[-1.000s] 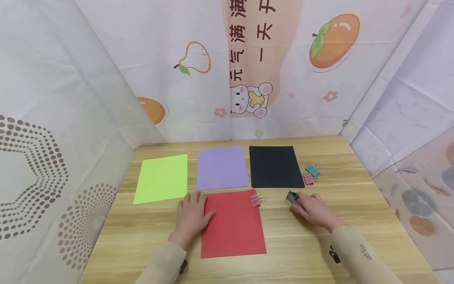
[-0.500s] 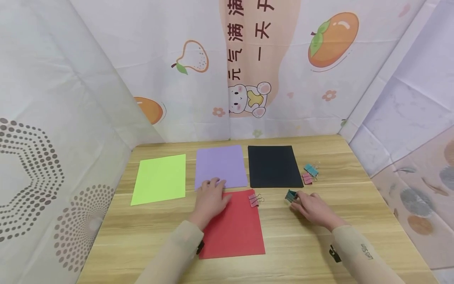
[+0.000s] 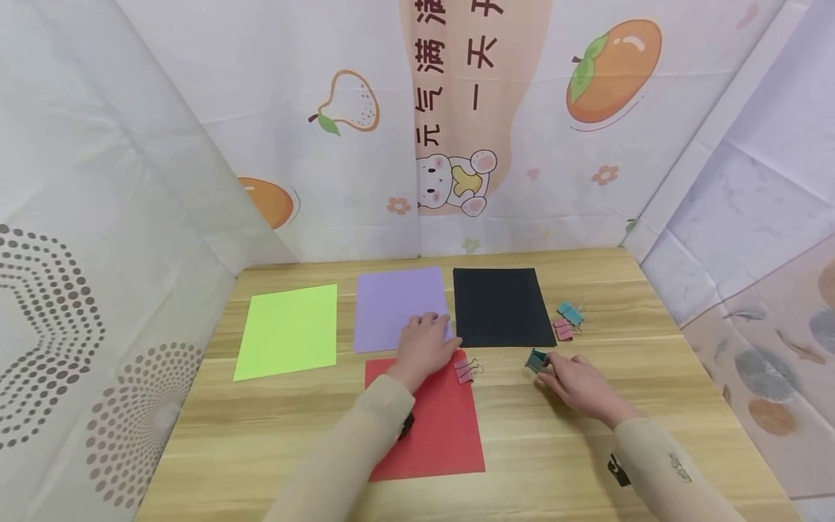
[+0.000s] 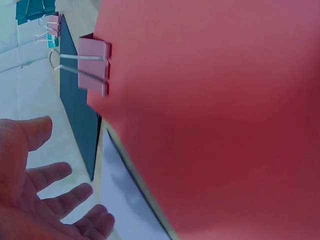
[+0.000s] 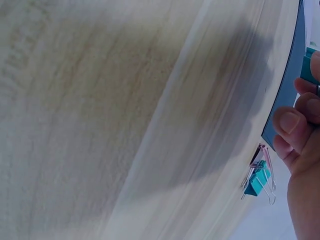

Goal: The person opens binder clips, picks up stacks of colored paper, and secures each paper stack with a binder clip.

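Note:
My left hand (image 3: 424, 348) hovers over the upper part of the red paper (image 3: 433, 428), its fingertips overlapping the purple paper (image 3: 401, 308) in the head view. In the left wrist view its fingers are loosely spread with nothing between them. Just right of that hand, a pink binder clip (image 3: 464, 370) bites the red paper's right edge near the top corner, its wire handles pointing right. To the right, my right hand (image 3: 577, 380) pinches a dark teal binder clip (image 3: 536, 360) by its handle end, the clip's body facing left.
A black paper (image 3: 502, 308) lies at the back right and a lime green paper (image 3: 287, 331) at the back left. Beside the black paper are a blue binder clip (image 3: 570, 313) and another pink binder clip (image 3: 564, 329). Printed curtains (image 3: 261, 130) stand behind the wooden table (image 3: 548, 464).
My left hand has moved right, from the red paper's left edge across to near its top right corner. The right hand stays in place with the teal binder clip.

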{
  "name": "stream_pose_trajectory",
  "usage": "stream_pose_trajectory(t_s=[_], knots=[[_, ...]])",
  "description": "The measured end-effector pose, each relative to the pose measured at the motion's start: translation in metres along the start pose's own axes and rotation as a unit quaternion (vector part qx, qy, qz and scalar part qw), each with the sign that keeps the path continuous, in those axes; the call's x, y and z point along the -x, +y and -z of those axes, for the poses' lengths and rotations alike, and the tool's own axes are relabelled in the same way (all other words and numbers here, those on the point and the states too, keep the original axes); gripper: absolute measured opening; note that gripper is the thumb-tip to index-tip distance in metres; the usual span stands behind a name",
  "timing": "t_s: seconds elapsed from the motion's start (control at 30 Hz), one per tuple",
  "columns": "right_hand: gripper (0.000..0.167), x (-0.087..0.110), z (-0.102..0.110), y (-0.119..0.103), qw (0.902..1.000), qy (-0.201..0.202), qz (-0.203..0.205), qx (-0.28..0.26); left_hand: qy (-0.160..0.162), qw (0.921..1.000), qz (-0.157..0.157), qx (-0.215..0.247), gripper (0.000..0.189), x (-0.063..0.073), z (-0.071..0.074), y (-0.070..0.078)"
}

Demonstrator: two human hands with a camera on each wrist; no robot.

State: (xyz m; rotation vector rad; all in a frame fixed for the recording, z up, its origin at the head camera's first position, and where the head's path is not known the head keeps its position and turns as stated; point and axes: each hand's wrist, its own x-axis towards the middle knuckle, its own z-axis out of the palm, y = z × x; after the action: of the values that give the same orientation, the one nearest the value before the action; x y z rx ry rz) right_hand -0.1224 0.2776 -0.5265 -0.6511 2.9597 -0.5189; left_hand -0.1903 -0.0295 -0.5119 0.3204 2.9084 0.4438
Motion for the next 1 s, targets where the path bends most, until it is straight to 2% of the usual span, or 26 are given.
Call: stream_pose_trajectory(t_s=[0.17,0.37,0.47,0.63,0.8,1.0], knots=[[0.019,0.001,0.002,-0.002,1.0000,0.000,0.000,0.002,-0.001,0.9999,0.004,-0.011,0.063,-0.013,-0.006,0.017],[0.019,0.003,0.003,-0.001,1.0000,-0.003,-0.004,0.003,0.002,0.9992,-0.016,-0.038,0.065,-0.022,-0.012,0.033],[0.019,0.005,0.004,-0.002,0.9999,-0.002,-0.009,0.003,-0.005,0.9993,-0.016,-0.033,0.067,-0.029,-0.022,0.037],[0.019,0.006,0.004,-0.003,0.9999,-0.001,-0.012,0.006,-0.017,0.9997,0.009,-0.017,0.077,-0.041,-0.038,0.042],[0.018,0.005,0.003,-0.002,0.9996,-0.010,-0.025,-0.004,-0.019,0.9983,0.035,-0.041,0.091,-0.042,-0.039,0.052],[0.018,0.004,0.001,0.001,0.9993,-0.014,-0.033,-0.009,-0.040,0.9951,0.056,-0.072,0.103,-0.039,-0.037,0.062]])
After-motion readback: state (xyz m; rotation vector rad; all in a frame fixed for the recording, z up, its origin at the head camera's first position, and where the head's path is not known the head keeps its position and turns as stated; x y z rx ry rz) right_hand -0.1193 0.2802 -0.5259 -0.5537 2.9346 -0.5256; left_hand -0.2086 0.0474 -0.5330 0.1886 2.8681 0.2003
